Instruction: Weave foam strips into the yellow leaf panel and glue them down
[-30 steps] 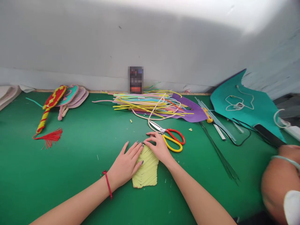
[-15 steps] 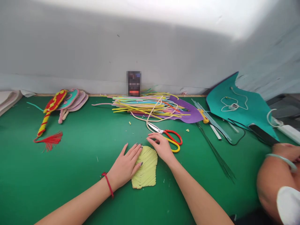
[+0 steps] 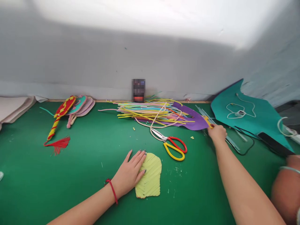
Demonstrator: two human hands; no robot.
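Note:
My left hand (image 3: 132,172), with a red cord on its wrist, lies with fingers stretched over the left side of a pale yellow-green, ribbed flat piece (image 3: 151,178). My right hand (image 3: 217,134) reaches out to the right, its fingers curled around what looks like a yellow glue gun (image 3: 206,121); most of the tool is hidden by the hand. Between the two hands lie scissors (image 3: 174,149) with one red and one yellow handle, blades slightly apart.
Behind the scissors, a pile of coloured strips (image 3: 145,112) rests on a purple sheet (image 3: 199,122). Fan-shaped crafts (image 3: 81,104) and a red tassel (image 3: 59,144) lie left. A phone (image 3: 138,90) leans on the wall. A teal sheet (image 3: 260,128) and another person's arm (image 3: 284,193) are at right.
My right hand has left the yellow-green piece's upper edge, gone far right and closed on the yellow glue gun. My left hand stays on the piece. The view has shifted slightly.

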